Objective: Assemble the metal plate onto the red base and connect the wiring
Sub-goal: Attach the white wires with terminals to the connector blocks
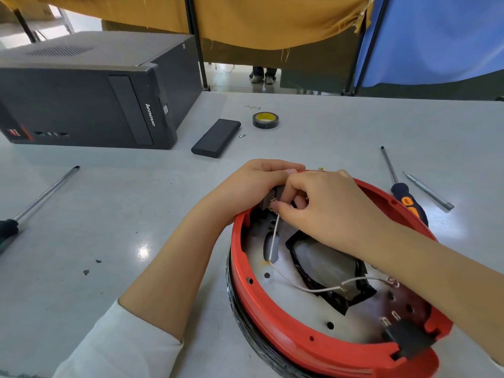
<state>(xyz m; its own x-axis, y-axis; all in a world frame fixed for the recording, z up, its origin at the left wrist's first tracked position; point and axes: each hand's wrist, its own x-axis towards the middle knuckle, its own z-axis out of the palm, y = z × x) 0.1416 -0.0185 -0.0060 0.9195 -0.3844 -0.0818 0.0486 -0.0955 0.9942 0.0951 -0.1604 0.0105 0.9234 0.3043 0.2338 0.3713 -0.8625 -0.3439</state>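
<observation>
A round red base (300, 342) lies on the table at lower right. The silvery metal plate (289, 301) sits inside it, with a black-taped patch (327, 271) in the middle. A white wire (274, 238) rises from a slot in the plate to a small dark switch block (274, 195) at the base's far rim. My left hand (253, 184) holds that block from the left. My right hand (321, 211) pinches the wire's brass terminal against it. A second white wire (321, 290) crosses the plate. A black socket (406, 339) sits in the near rim.
A black computer case (81, 99) stands at back left. A dark power bank (216, 137), a tape roll (265, 120) and a small screw (242, 136) lie behind the base. A screwdriver (35, 203) lies left; an orange-handled screwdriver (401, 189) and a metal pen-like tool (428, 190) lie right.
</observation>
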